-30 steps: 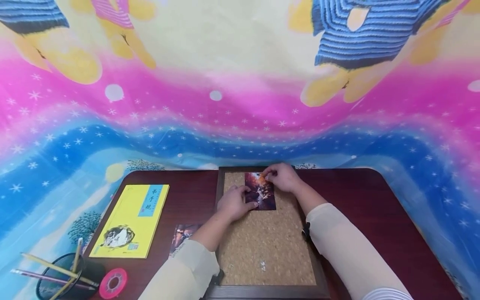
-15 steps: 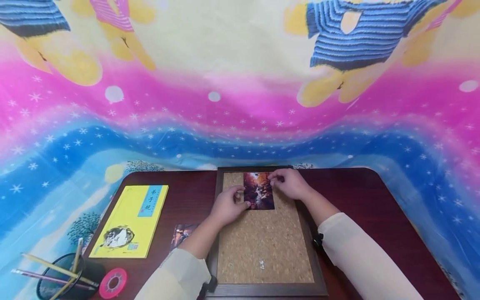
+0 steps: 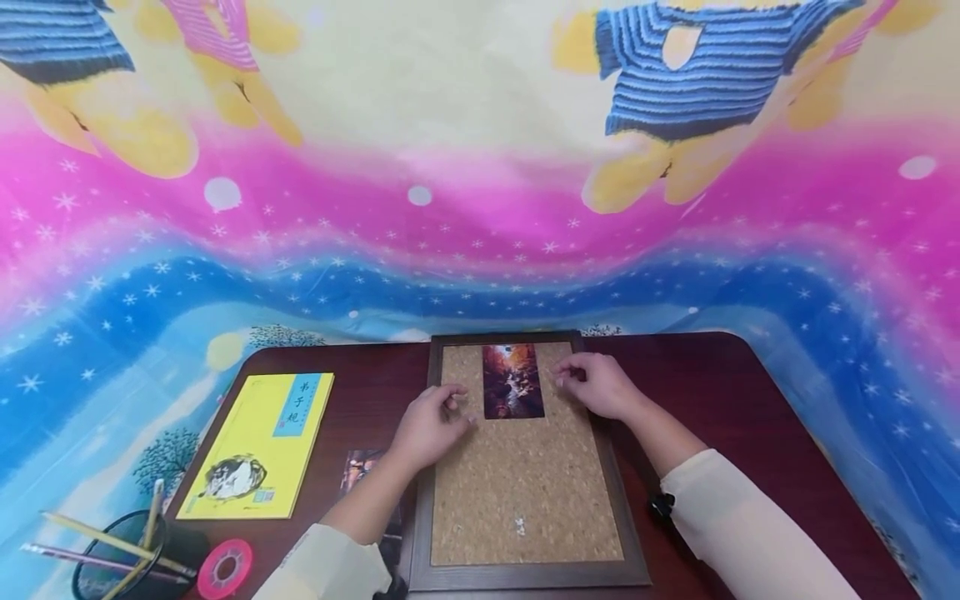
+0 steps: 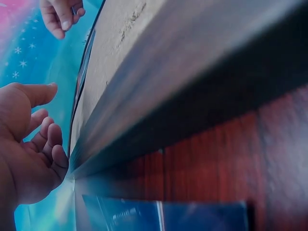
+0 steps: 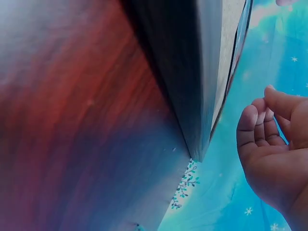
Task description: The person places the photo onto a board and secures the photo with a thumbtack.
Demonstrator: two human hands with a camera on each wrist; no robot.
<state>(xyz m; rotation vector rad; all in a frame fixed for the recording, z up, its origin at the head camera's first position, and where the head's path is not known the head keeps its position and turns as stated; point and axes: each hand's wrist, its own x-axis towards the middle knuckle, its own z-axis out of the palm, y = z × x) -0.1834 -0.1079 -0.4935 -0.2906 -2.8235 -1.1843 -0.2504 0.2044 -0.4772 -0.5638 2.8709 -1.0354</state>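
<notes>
A photo print (image 3: pixel 513 381) of an orange-lit woodland stream lies flat on the upper part of a cork board (image 3: pixel 525 483) in a dark wooden frame. A small dark spot shows at the photo's top edge. My left hand (image 3: pixel 431 427) hovers over the board's left side, a short way from the photo, with fingers loosely bent around nothing. On the other side my right hand (image 3: pixel 598 385) is likewise empty, thumb and fingers relaxed above the right frame edge. Both wrist views show the left hand (image 4: pixel 33 144) and the right hand (image 5: pixel 274 144) raised off the board.
A second photo (image 3: pixel 360 467) lies on the dark red table (image 3: pixel 690 392), partly under my left forearm. Further left are a yellow book (image 3: pixel 247 446), a pink tape roll (image 3: pixel 226 568) and a mesh cup (image 3: pixel 180 542) of pencils. Small white marks (image 3: pixel 521 526) dot the lower cork.
Both hands have come off the photo and moved apart, the left to the left and the right to the right. The photo stays in place on the board.
</notes>
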